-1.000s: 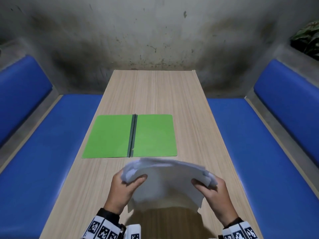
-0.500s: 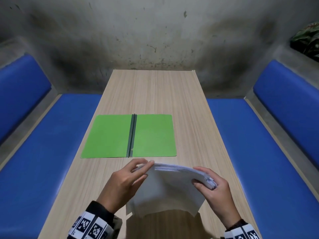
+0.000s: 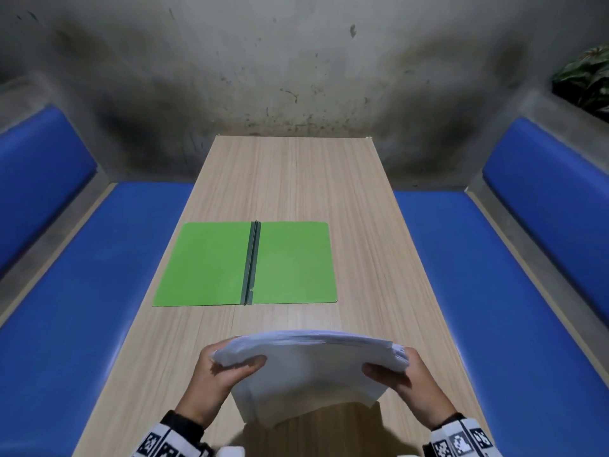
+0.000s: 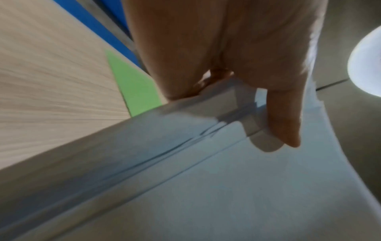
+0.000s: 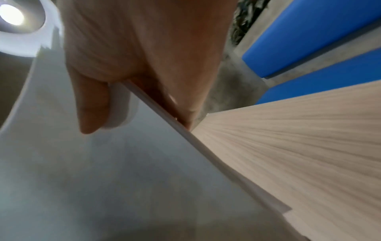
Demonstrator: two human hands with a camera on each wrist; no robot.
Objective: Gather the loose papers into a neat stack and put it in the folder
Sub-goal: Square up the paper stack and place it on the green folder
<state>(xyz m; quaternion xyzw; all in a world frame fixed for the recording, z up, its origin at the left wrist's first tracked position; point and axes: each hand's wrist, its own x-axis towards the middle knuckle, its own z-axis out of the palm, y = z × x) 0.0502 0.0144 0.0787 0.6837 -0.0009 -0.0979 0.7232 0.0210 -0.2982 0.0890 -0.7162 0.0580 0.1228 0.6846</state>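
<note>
A stack of white papers [image 3: 309, 367] stands on its lower edge near the front of the table, its top bowed and leaning away from me. My left hand [image 3: 224, 374] grips its left side, thumb on the near face. My right hand [image 3: 402, 374] grips its right side the same way. The sheet edges on the left are slightly stepped in the left wrist view of the papers [image 4: 206, 187]. In the right wrist view the papers [image 5: 103, 171] look flush along the right edge. A green folder [image 3: 293, 262] lies open and flat beyond the stack, with a dark spine down its middle.
The wooden table [image 3: 296, 179] runs away from me to a stained grey wall. Blue padded benches [image 3: 99, 275] flank it on both sides. A plant [image 3: 586, 77] sits at the upper right corner.
My left hand let go and reached over the top left corner, then took hold of the left side again. The stack now looks more even and stands a little more upright.
</note>
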